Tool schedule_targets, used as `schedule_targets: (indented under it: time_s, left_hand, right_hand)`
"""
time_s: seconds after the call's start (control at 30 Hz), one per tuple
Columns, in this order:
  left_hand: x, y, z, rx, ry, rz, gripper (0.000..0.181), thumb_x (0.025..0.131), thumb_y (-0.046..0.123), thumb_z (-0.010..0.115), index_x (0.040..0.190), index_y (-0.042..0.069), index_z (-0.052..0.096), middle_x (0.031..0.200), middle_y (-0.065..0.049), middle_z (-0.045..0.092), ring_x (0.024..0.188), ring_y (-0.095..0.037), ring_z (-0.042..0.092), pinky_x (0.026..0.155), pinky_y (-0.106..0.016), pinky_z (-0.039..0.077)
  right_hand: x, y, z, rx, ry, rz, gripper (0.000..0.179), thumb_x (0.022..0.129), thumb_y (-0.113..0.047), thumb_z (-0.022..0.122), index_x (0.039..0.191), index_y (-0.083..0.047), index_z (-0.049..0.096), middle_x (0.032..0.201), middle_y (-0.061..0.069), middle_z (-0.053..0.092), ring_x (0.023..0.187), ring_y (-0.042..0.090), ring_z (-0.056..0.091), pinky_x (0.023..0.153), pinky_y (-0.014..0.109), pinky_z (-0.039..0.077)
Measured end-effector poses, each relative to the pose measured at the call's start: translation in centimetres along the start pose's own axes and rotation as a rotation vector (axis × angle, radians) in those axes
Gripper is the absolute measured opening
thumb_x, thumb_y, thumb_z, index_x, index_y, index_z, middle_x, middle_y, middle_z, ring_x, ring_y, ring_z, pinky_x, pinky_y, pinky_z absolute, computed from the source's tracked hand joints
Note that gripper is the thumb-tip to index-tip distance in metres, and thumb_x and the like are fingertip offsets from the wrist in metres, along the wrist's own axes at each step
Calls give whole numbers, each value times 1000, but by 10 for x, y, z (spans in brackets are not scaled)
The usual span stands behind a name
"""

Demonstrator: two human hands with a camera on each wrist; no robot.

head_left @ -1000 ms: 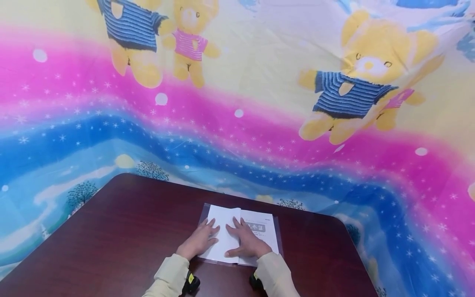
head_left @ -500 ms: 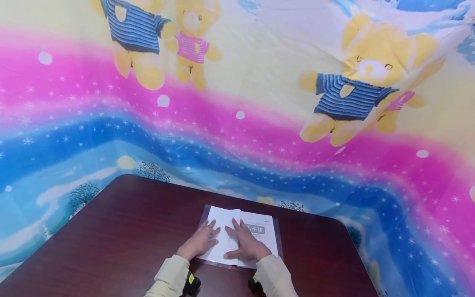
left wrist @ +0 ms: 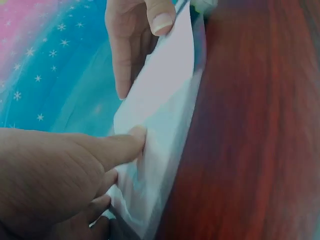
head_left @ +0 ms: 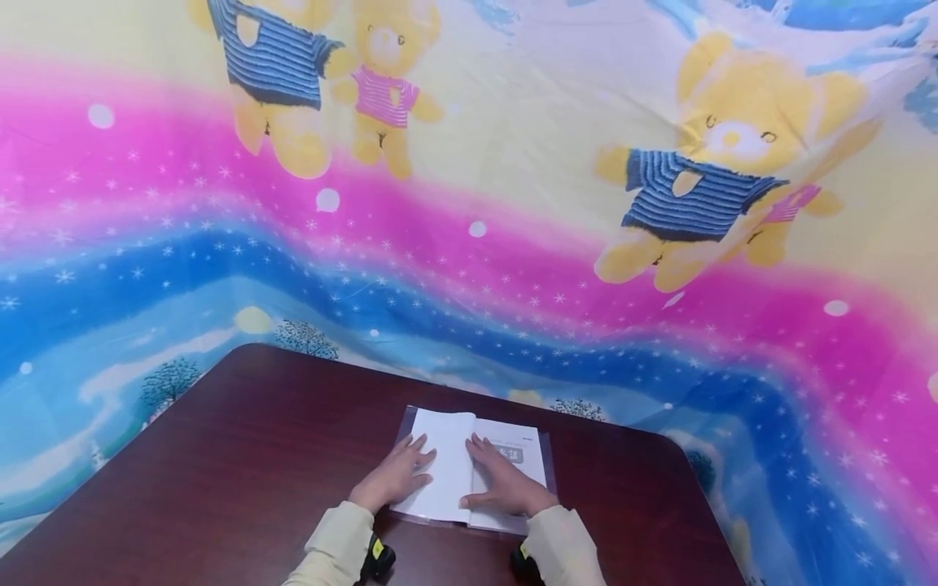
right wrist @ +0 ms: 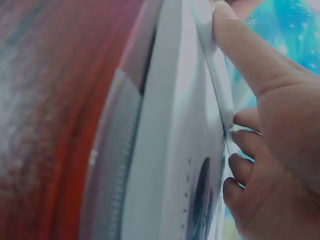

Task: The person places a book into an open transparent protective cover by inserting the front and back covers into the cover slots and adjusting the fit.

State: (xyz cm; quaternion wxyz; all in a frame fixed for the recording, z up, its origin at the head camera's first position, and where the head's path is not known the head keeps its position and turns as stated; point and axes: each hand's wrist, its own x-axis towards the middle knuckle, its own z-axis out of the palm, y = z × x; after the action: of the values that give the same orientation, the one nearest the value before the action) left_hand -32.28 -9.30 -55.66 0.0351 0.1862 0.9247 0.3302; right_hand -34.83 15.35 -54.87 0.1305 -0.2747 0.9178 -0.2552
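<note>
An open book (head_left: 449,480) in a clear plastic cover lies on the dark wooden table. Its left page is blank white; the right page (right wrist: 195,150) carries print and a grey title block, partly hidden by a hand. My left hand (head_left: 396,476) rests on the left page with fingers spread, its thumb pressing the paper in the left wrist view. On the right page near the fold lies my right hand (head_left: 507,482), fingers extended, thumb tip by the lower end of the fold.
The reddish-brown table (head_left: 242,456) has rounded far corners. A curtain (head_left: 469,268) printed with bears and snowflakes hangs behind and around it. Black devices with yellow marks (head_left: 378,557) are strapped at both wrists.
My right hand has moved rightward, from across the fold and left page onto the right page, covering more of the title block. The left hand and the book have stayed in place.
</note>
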Motion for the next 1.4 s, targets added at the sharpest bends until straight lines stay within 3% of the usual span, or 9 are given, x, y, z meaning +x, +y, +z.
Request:
schedule_targets:
  time_s: [0.2,0.73,1.1,1.4]
  left_hand:
    - [-1,-2,1,32,-5,36,47,97,15,68,140,-1,59,158,-26,39,148,-51,27,116,-65,32]
    - [-4,-3,6,8,25,2,46,97,17,69,140,2,60,158,-23,41,150,-47,26,117,-64,29]
    - [-7,-2,7,18,44,11,42,97,14,68,137,1,63,156,-27,41,149,-51,26,117,-65,29]
    - [-4,4,6,56,46,-15,43,97,16,68,137,2,63,156,-27,42,147,-51,29,116,-65,31]
  right_hand:
    - [-1,-2,1,0,-9,-1,101,85,-45,81,161,-5,27,170,15,15,156,42,11,120,66,22]
    - [3,-13,2,-38,-29,-28,98,86,-45,80,159,-4,31,169,18,17,156,42,11,120,65,22]
    - [9,-19,6,-79,-34,-32,98,86,-45,80,158,-2,31,168,20,18,155,43,12,119,64,26]
    - [9,-22,8,-75,-24,13,99,86,-47,80,159,-4,30,169,18,17,156,42,12,120,62,26]
